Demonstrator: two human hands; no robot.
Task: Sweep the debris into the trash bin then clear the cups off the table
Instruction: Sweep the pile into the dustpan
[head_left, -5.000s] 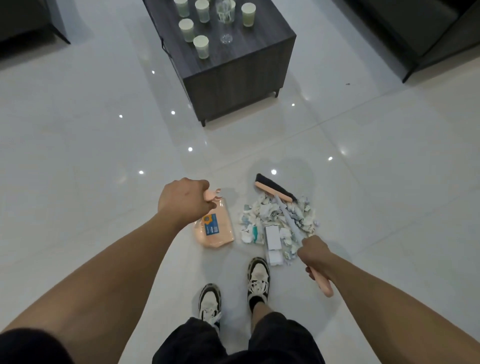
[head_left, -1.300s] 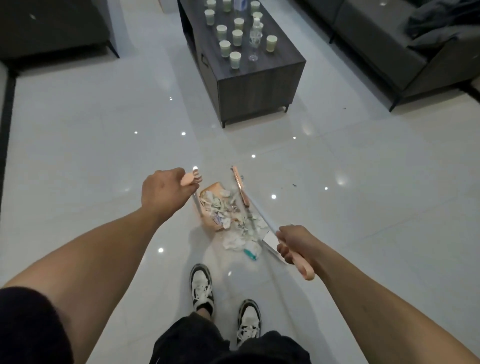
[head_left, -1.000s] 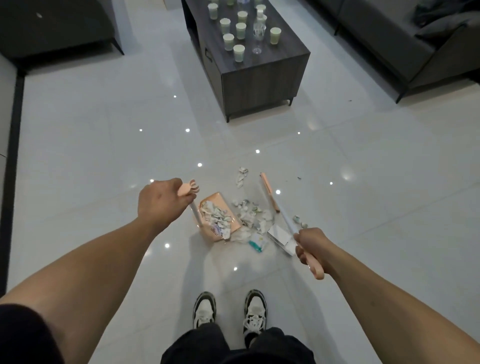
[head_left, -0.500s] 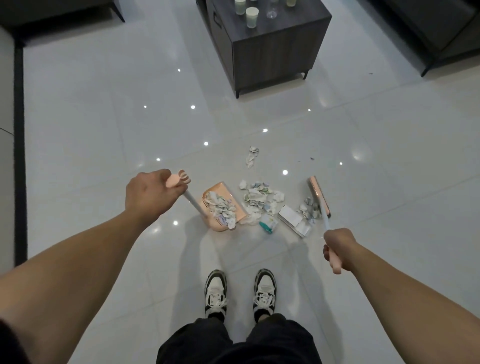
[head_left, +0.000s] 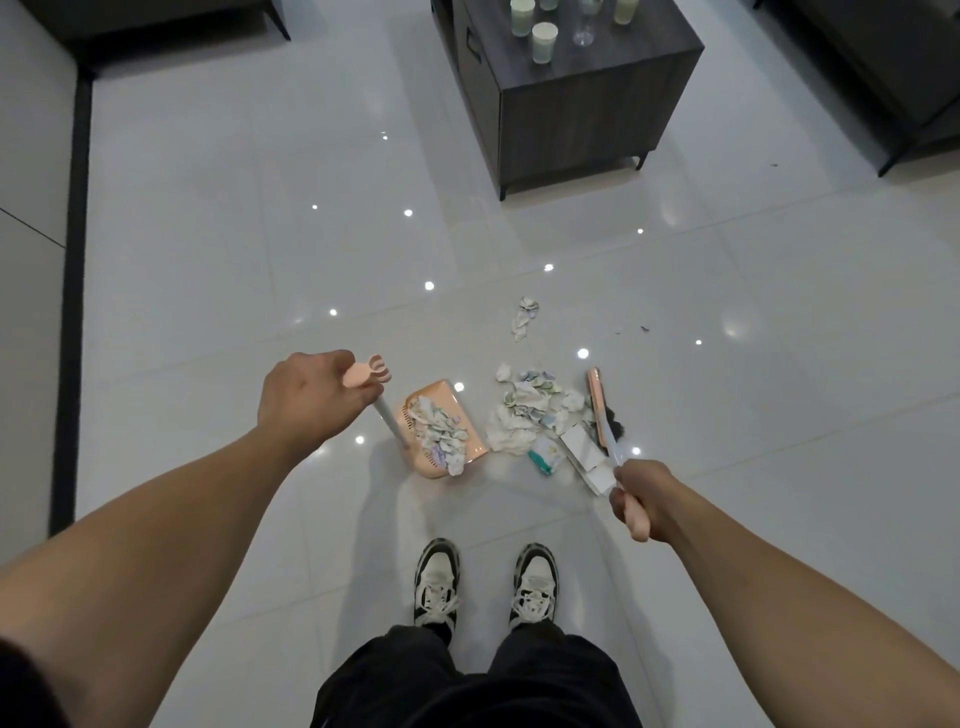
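Paper debris (head_left: 524, 415) between both grips | left hand (head_left: 306, 400) grips dustpan (head_left: 444, 428) | right hand (head_left: 641, 496) grips broom (head_left: 597, 405)

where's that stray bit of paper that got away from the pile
In the head view the stray paper scrap lies alone on the floor tiles, beyond the main debris pile toward the dark table, right of centre.

The table (head_left: 597, 88) at 12 o'clock is chopped off by the top edge, so the cups (head_left: 544, 42) on it only partly show and there's no counting them. The sofa (head_left: 883, 57) at 2 o'clock runs out of frame too. The left hand (head_left: 306, 397) covers most of the dustpan handle (head_left: 366, 374). Print on the white box (head_left: 584, 452) and dark specks (head_left: 644, 328) at 1 o'clock are too tiny to make out.
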